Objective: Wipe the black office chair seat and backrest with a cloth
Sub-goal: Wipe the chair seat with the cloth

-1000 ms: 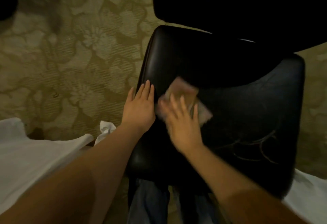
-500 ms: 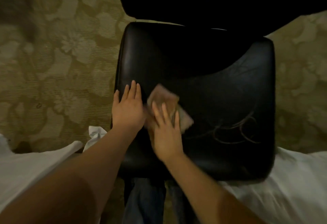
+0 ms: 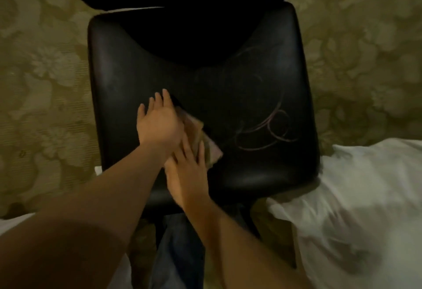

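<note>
The black office chair seat fills the middle of the head view, and its dark backrest overhangs it at the top. A crumpled pinkish-beige cloth lies on the seat's front middle. My right hand presses flat on the cloth's near side. My left hand lies flat just left of it with fingers straight, its edge over the cloth's far corner. Most of the cloth is hidden under both hands. Pale curved marks show on the seat to the right of the cloth.
Olive floral carpet surrounds the chair. White bedding bulges against the seat's front right corner, and more white fabric sits at the lower left. My jeans-clad legs stand at the seat's front edge.
My left hand left the seat's left edge and moved right onto the cloth's corner. My right hand drew the cloth nearer the front. The view shifted, bringing the chair to the centre.
</note>
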### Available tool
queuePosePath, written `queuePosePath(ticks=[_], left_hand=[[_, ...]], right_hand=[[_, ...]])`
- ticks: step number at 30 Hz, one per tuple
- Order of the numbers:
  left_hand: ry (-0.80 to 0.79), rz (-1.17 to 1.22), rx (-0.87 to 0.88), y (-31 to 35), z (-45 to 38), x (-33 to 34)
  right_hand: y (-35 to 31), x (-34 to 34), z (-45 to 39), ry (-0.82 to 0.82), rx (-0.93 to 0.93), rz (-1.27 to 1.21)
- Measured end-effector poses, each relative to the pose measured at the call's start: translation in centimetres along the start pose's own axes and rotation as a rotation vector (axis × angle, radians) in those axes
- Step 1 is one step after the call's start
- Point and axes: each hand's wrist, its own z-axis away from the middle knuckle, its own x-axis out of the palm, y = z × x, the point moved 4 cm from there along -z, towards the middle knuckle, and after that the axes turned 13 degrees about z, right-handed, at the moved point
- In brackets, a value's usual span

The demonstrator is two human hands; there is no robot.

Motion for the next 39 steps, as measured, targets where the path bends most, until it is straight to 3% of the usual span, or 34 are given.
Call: queuePosePath(ticks=[4,5,8,9,13,15,17,19,22,24,27,28,31,34,36,37,39], left_hand=[[-0.042,-0.045,-0.081,0.3,-0.3,0.7],[-0.049,-0.062,-0.091,0.5,-0.3,0.9],[-0.044,-0.102,-0.111,0.2,-0.2,1.5],[-0.052,-0.117,-0.12,0.2,-0.1,1.7],[-0.097,-0.158,-0.16,0.6,-0.2,1.5],[-0.075,-0.186,-0.155,1.1,-0.6,1.5],[-0.019,-0.212,-0.18,2.1,-0.8,1.7],[0.001,-0.188,-0.185,3.4,-1.0,2.2],[0.011,-0.168,-0.083,5.5,-1.2,3.1],[0.025,-0.166,-0.014,6.7,-1.5,3.1],[0.007,-0.15,-0.01,7.1,-2.3,2.5],[-0.005,-0.15,-0.028,7.1,-2.7,2.4],[-0.015,-0.177,-0.089,7.2,-3.6,2.4],[-0.016,-0.21,-0.104,7.5,-4.0,2.9],[-0.044,-0.232,-0.132,7.5,-4.0,3.0],[-0.062,-0.243,-0.141,7.5,-4.0,3.0],[-0.084,-0.278,-0.161,7.7,-4.3,3.0]], right_hand=[[6.3,-1.0,2.9,0.064,0.0,0.149],[8.7,-1.8,1.6,0.028,0.104,0.151],[11.9,-4.5,-2.1,0.133,0.555,0.01],[10.6,-4.4,-2.5,0.134,0.586,-0.031],[1.5,-0.5,2.3,-0.023,0.121,-0.141],[2.9,0.1,4.4,0.018,-0.027,-0.108],[7.9,-1.6,3.7,0.141,0.016,0.057],[13.9,-4.0,0.8,0.121,0.226,0.189],[16.6,-6.2,-3.1,0.082,0.55,0.074],[12.1,-5.2,-3.5,0.058,0.453,0.107],[4.8,-1.1,0.9,-0.018,0.0,0.055],[4.6,-0.7,2.9,-0.005,-0.072,0.058],[11.7,-1.3,5.4,0.096,0.048,0.079],[20.0,-4.6,3.5,0.123,0.462,0.113],[20.5,-6.0,0.3,0.087,0.662,0.029],[19.0,-5.9,-0.9,0.085,0.647,0.02],[13.9,-4.6,-1.3,0.096,0.427,-0.012]])
